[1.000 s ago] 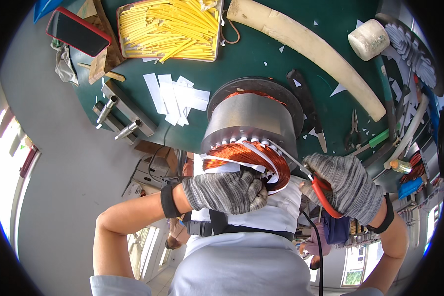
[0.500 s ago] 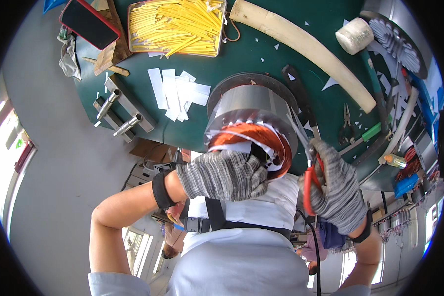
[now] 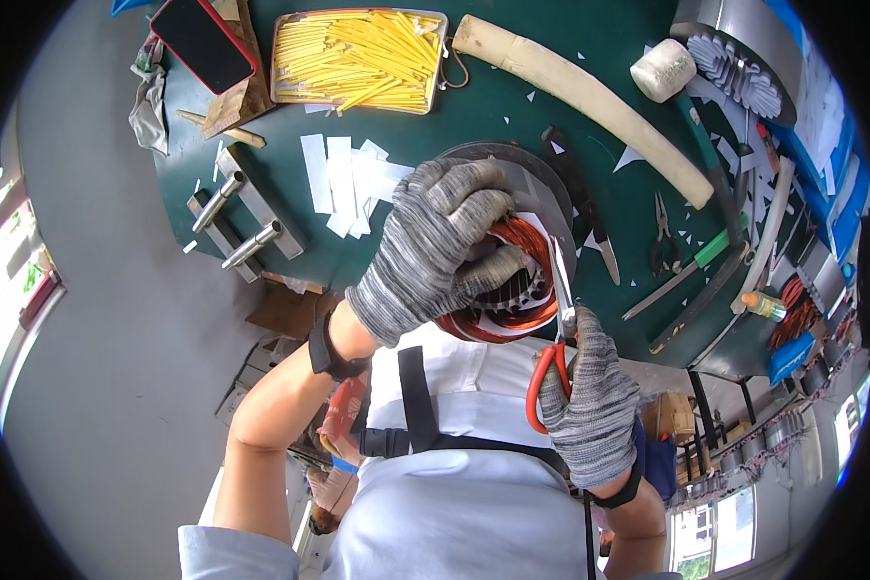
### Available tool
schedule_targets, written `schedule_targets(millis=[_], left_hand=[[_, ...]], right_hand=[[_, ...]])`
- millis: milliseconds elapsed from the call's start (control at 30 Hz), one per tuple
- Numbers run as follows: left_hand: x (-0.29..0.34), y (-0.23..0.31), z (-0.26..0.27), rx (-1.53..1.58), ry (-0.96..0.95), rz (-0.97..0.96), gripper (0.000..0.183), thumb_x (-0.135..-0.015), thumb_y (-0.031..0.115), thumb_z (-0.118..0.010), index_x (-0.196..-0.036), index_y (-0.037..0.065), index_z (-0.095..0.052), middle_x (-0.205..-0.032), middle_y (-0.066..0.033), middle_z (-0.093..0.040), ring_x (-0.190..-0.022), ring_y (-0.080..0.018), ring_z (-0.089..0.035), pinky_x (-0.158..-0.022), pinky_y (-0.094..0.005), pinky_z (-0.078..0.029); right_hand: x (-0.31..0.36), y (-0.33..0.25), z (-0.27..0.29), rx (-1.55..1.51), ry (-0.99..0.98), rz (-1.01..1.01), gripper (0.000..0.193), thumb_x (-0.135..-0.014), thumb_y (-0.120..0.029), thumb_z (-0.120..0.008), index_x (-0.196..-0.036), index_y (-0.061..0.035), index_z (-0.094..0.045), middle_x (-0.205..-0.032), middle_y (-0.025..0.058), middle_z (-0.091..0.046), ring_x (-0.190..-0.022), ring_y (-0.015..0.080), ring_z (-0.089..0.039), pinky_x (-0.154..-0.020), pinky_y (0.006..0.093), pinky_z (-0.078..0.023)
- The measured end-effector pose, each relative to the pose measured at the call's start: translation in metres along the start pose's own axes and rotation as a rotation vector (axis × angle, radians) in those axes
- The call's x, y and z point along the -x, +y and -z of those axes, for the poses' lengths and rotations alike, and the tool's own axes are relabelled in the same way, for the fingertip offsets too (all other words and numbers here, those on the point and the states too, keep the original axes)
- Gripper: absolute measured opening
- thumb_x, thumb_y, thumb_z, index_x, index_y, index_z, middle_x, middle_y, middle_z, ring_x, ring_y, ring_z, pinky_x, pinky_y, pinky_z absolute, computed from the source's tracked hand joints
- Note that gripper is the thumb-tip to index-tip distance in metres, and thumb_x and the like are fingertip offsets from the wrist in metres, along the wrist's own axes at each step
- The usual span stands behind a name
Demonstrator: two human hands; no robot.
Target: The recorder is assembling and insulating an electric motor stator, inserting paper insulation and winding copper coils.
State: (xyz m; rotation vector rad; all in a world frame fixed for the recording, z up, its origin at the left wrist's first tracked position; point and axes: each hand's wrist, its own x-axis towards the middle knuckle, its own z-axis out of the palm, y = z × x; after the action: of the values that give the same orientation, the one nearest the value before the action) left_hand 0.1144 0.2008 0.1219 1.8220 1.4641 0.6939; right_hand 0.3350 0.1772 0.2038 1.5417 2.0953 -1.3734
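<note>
A motor stator (image 3: 551, 188) with a silver shell and orange-red copper windings (image 3: 493, 327) is propped at the table's near edge, against my front. My gloved left hand (image 3: 430, 242) grips its upper left rim, fingers over the top and thumb reaching into the bore. White insulating slips poke out among the windings. In my gloved right hand (image 3: 594, 406) is a pair of red-handled scissors (image 3: 564, 309), the blades pointing up along the right side of the windings. Whether the blade tips touch the stator I cannot tell.
White paper strips (image 3: 338, 179) lie left of the stator, near a metal fixture (image 3: 261, 208). Behind are a tray of yellow sticks (image 3: 358, 63) and a curved tan tube (image 3: 580, 101). To the right are a knife (image 3: 580, 193), pliers (image 3: 663, 242), a green-handled blade (image 3: 710, 251) and another stator (image 3: 744, 72).
My left hand has moved up from the stator's near face onto its upper left rim. My right hand has brought the scissors left and slightly down, beside the windings, whose near face is tilted more into view.
</note>
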Motion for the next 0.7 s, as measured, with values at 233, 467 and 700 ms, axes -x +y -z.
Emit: schedule_targets(millis=[233,467,700], left_hand=[[-0.005,-0.004,-0.001,0.107,-0.005,-0.035,0.043,-0.057,0.025,-0.076,-0.088,0.003,-0.058,-0.093,-0.0128,-0.055,-0.091,-0.0338,-0.054,-0.078,-0.0433,-0.043],[-0.002,-0.005,-0.004,0.159,0.022,0.022,0.045,-0.057,0.031,-0.075,-0.087,0.003,-0.054,-0.095,-0.0166,-0.053,-0.087,-0.0365,-0.055,-0.075,-0.045,-0.044],[-0.011,-0.003,-0.002,0.211,-0.025,0.034,0.046,-0.055,0.029,-0.075,-0.087,0.003,-0.055,-0.103,-0.016,-0.052,-0.091,-0.0352,-0.054,-0.078,-0.0444,-0.044]], right_hand=[[-0.047,0.001,0.059,0.09,-0.163,0.181,0.046,-0.078,-0.025,-0.063,-0.113,0.004,-0.052,-0.098,0.0189,-0.06,-0.081,0.0326,-0.062,-0.068,0.0386,-0.051],[-0.124,0.014,0.104,0.11,-0.689,0.157,0.045,-0.073,-0.024,-0.069,-0.111,-0.0041,-0.057,-0.097,0.0157,-0.062,-0.084,0.0314,-0.059,-0.078,0.0377,-0.045],[-0.115,0.044,0.096,0.172,-0.604,0.422,0.038,-0.077,-0.022,-0.063,-0.108,0.0005,-0.056,-0.08,0.0169,-0.063,-0.068,0.0321,-0.061,-0.06,0.0379,-0.049]])
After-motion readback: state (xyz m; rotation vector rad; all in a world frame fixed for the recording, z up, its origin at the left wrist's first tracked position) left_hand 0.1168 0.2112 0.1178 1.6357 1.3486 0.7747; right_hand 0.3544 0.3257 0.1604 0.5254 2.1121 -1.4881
